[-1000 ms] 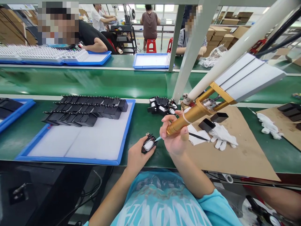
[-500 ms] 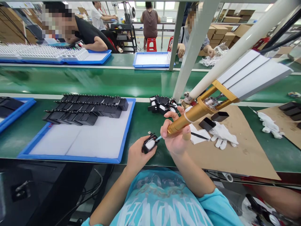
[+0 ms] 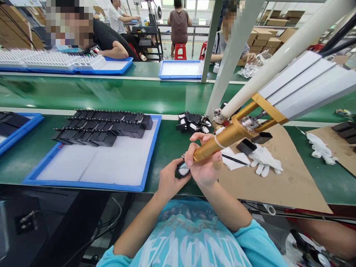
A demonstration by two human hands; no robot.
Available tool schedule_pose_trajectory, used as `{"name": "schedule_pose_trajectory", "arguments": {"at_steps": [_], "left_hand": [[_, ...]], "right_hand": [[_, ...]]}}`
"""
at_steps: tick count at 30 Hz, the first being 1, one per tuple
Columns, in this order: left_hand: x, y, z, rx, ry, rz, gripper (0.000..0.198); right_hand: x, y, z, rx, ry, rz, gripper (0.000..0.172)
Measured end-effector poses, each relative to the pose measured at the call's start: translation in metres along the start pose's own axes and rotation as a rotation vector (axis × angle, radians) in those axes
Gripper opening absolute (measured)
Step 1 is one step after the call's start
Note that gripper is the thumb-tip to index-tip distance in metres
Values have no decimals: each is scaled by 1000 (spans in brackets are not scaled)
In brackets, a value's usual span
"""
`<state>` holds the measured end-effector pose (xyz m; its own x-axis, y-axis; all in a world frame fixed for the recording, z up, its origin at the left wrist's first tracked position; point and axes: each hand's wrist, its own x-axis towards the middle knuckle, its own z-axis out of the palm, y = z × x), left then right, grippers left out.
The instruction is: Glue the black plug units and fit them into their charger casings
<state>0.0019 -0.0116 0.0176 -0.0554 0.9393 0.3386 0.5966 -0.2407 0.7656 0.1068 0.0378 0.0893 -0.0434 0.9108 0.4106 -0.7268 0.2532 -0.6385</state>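
My left hand (image 3: 171,178) grips a small black housing with a white part inside (image 3: 183,170), held above the bench in front of me. Wrapped round the lower end of a gold dispensing gun (image 3: 219,142) is my right hand (image 3: 204,168). The gun slants down to the left, and its nozzle end is hidden behind my right fingers, close to the housing. My two hands nearly touch. Behind them lies a cluster of black housings with white parts (image 3: 193,123). On the left, rows of black boxes (image 3: 102,126) sit in a blue-rimmed tray (image 3: 143,178).
A white support tube (image 3: 267,63) and a slanted post (image 3: 230,55) rise behind the gun. Brown cardboard (image 3: 258,189) at right bears a white glove (image 3: 265,159), black tweezers (image 3: 236,160) and open black boxes (image 3: 246,147). Co-workers sit across the green bench.
My left hand has moved right with the housing, closer to my right hand, and the housing is now more covered. The gun's lower end has shifted slightly left.
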Motion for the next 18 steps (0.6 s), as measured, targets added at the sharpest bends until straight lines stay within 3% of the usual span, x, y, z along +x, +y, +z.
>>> {"name": "schedule_pose_trajectory", "arguments": {"at_steps": [5, 10, 14, 18], "left_hand": [[-1, -9, -2, 65, -48, 0, 34], [6, -37, -9, 169, -138, -75, 41], [19, -51, -15, 51, -196, -127, 44], [32, -46, -15, -105, -221, -238, 45]], "right_hand": [[1, 0, -3, -55, 49, -12, 44], [6, 1, -9, -64, 106, -40, 42], [10, -2, -17, -71, 145, -50, 44], [11, -7, -25, -125, 184, -52, 42]]}}
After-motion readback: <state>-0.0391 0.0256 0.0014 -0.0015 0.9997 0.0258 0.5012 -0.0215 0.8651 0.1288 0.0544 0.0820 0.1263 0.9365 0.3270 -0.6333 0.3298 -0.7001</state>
